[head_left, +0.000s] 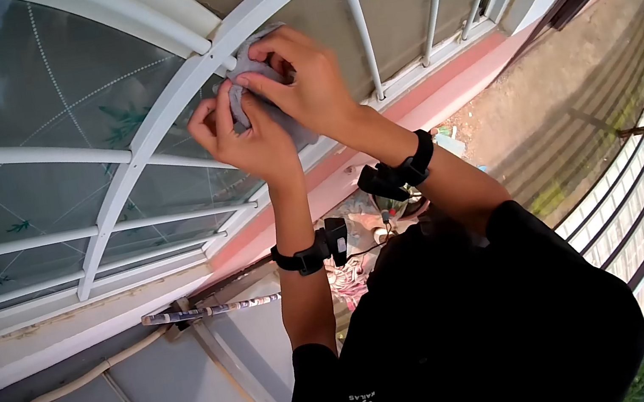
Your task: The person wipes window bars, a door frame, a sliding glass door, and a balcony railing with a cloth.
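A grey cloth (245, 68) is bunched around a white bar of the window grille, just under the curved white rail (144, 146). My left hand (248, 132) pinches the cloth from the lower left, its fingers bent. On the upper right side, my right hand (300, 76) grips the same cloth between thumb and curled fingers. Both hands are close together, and part of the cloth hangs down between them. The bar inside the cloth is mostly hidden.
Patterned window glass (21, 202) lies behind the bars. A pink ledge (441, 94) runs below the window. A patterned pole (220, 308) sticks out at the lower left, above a grey surface (200, 386). Dark curved bars (641, 205) stand at the right.
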Tool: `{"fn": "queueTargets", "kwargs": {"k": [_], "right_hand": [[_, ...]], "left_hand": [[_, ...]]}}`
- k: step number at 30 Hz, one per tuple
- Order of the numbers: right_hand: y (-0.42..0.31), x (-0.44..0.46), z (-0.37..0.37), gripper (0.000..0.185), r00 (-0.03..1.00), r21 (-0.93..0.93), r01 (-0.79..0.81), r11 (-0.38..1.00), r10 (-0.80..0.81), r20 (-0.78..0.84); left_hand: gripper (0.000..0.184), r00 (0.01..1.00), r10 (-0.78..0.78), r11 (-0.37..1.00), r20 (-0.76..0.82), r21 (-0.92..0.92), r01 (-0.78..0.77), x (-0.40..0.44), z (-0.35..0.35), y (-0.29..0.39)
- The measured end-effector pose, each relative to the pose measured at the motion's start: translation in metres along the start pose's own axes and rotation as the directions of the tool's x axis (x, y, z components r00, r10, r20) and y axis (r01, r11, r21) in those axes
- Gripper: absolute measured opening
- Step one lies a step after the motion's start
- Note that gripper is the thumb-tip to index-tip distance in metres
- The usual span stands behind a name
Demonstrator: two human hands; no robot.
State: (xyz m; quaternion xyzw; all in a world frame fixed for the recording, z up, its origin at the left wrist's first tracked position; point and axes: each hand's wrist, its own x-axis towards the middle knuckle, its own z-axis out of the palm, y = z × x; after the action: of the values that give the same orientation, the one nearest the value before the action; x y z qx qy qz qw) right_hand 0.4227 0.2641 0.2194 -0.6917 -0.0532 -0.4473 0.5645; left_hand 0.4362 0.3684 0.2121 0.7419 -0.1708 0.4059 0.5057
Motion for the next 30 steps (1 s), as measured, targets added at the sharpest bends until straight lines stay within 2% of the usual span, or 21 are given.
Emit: {"fn": "queueTargets", "kwargs": {"k": [3, 7, 11, 14, 17, 19, 21, 23, 25, 30], "right_hand": [[0.005, -0.007, 0.0, 0.03, 1.0, 0.017, 0.02, 1.0, -0.02, 0.004], [0.016, -0.019, -0.003, 0.028, 1.0, -0.011, 0.005, 1.0, -0.005, -0.008], [0.033, -0.045, -0.011, 0.027, 0.996, -0.07, -0.059, 0.996, 0.063, 0.061], [0.048, -0.064, -0.015, 0.027, 0.987, -0.142, -0.117, 0.983, 0.13, 0.092], [0.034, -0.061, -0.015, 0.028, 0.983, -0.205, -0.13, 0.97, 0.153, 0.102], [0.019, -0.047, -0.011, 0.028, 0.995, -0.161, -0.077, 0.984, 0.086, 0.05], [0.0, -0.026, -0.005, 0.029, 0.999, -0.122, -0.035, 0.992, 0.036, 0.004], [-0.018, -0.001, 0.0, 0.031, 0.994, -0.082, 0.088, 0.993, -0.092, -0.052], [-0.024, 0.011, -0.001, 0.03, 0.997, -0.083, 0.067, 0.994, -0.069, -0.018], [-0.007, -0.007, -0.004, 0.029, 0.997, -0.106, 0.072, 0.992, -0.07, 0.022]], "left_hand": [[0.025, 1.0, -0.017, 1.0, -0.009, -0.001, 0.017, -0.007, 0.0, -0.007], [0.028, 0.996, 0.086, 0.996, -0.027, 0.016, -0.085, -0.018, 0.003, -0.023], [0.03, 0.998, 0.043, 0.999, 0.037, 0.017, -0.044, -0.047, 0.0, -0.044], [0.026, 0.99, -0.067, 0.996, 0.127, 0.062, 0.06, -0.066, -0.001, -0.052], [0.026, 0.982, -0.079, 0.99, 0.17, 0.131, 0.057, -0.061, -0.006, -0.042], [0.025, 0.987, -0.043, 0.993, 0.152, 0.116, 0.025, -0.046, -0.006, -0.031], [0.028, 0.999, 0.042, 0.999, 0.029, 0.025, -0.042, -0.021, -0.007, -0.013], [0.029, 0.998, 0.062, 0.998, 0.001, -0.002, -0.062, 0.008, -0.005, 0.005], [0.029, 0.991, 0.124, 0.99, -0.058, -0.066, -0.127, 0.022, -0.001, 0.011], [0.03, 0.995, 0.094, 0.995, -0.023, -0.032, -0.095, 0.002, -0.003, -0.009]]}}
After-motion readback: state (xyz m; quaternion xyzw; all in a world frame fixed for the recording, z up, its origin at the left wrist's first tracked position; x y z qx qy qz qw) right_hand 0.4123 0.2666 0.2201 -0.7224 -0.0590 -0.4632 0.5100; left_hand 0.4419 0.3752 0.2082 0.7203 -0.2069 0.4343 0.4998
